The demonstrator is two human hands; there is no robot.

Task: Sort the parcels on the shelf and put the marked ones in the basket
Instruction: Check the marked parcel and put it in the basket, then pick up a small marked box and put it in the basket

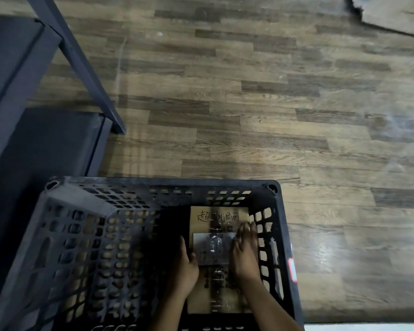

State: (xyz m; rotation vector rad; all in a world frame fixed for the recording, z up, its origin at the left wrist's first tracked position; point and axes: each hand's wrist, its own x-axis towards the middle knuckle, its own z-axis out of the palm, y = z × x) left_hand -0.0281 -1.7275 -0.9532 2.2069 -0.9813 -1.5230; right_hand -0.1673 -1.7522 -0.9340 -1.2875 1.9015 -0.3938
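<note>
The step in hand appears to be the setting-down of a marked parcel (219, 217) in the basket (153, 181), a black plastic crate with latticed walls that is standing on the wood-plank floor (273, 103) just beside the dark metal shelf (22, 68). The parcel is lying flat on the crate's bottom, tight against the right wall. The left hand (185, 266) is holding the parcel's left edge, thumb hooked over the top face and fingers running down the side. The right hand (245, 252) is lying on the top face near the right edge, its fingers fairly straight and spread, pressing rather than gripping, though blur is softening the fingertips.

The next move is probably calling for both hands to let go and lift straight up clear of the crate's walls, then turn back to the shelf for the next parcel; no other parcels are showing in this view.

The parcel is looking like a flat brown cardboard box, sealed with glossy clear tape, carrying a pale shipping label (213, 247) at its middle and black handwritten characters along its far end, which seem to be the mark
</note>
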